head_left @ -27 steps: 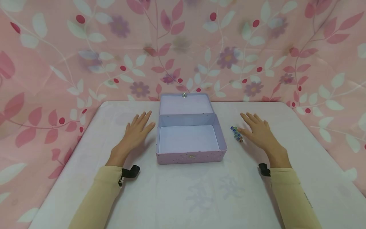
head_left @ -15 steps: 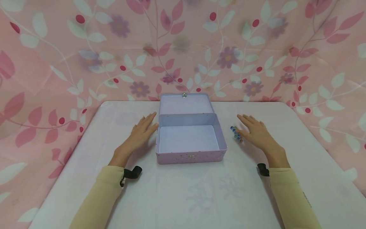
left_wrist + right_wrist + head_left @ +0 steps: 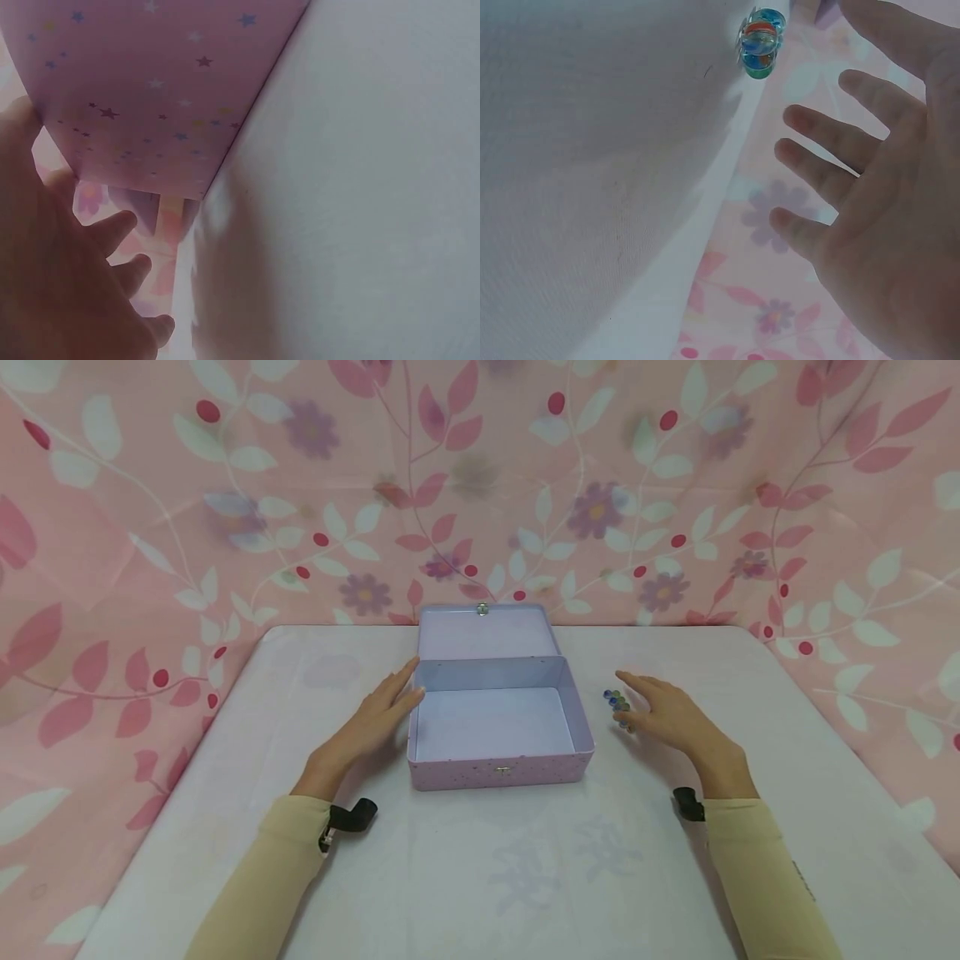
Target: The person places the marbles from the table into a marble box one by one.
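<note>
A pinkish-purple tin box with small stars on its sides stands mid-table, its lid thrown back and its inside bare. My left hand is at the box's left wall, thumb and forefinger tips right at the rim; the left wrist view has the other fingers spread beside the starry side. To the right of the box lies a small cluster of glass marbles, blue, green and orange. My right hand hovers over them with fingers extended, its thumb hiding part of the cluster in the head view.
A white cloth covers the table, which ends at a pink floral curtain behind it. Black wrist cameras stick out from both sleeves. The raised lid stands between the box and the curtain.
My left hand has moved right, up to the box's rim. My right hand has shifted slightly left and nearer me, over the marbles. Box and marbles stay put.
</note>
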Tool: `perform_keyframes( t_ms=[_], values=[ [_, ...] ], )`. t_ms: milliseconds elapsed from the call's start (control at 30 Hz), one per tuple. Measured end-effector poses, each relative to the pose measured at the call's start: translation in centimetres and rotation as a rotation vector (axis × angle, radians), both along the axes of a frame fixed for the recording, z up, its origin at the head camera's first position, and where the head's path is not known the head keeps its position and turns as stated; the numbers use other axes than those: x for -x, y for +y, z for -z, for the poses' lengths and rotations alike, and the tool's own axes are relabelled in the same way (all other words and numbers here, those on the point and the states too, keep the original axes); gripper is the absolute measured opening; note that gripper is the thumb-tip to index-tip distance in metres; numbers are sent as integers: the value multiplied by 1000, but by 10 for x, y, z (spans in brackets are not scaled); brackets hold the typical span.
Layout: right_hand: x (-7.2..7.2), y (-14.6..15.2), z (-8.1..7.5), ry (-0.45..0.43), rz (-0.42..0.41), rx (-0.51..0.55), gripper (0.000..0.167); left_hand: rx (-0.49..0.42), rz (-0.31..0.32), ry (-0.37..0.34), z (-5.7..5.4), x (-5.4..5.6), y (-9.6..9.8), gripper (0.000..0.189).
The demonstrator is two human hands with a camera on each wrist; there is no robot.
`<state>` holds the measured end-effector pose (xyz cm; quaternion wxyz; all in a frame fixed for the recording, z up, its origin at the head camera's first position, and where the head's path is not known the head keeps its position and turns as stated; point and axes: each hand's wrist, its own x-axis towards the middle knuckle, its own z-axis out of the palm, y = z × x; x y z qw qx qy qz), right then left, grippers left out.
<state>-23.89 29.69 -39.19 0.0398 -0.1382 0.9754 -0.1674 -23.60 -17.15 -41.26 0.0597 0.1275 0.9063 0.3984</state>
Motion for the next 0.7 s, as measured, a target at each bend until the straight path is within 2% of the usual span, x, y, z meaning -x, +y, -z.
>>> perform_keyframes(
  t_ms=[300, 467, 700],
  values=[
    [-3, 1, 0, -54, 16, 20, 67, -121, 30, -57, 3, -3, 1, 69],
    [-4, 1, -1, -87, 38, 48, 60, -133, 31, -78, 4, -3, 0, 68],
    [-5, 3, -1, -90, 36, 66, 47, -129, 32, -77, 6, -4, 0, 66]
  ],
)
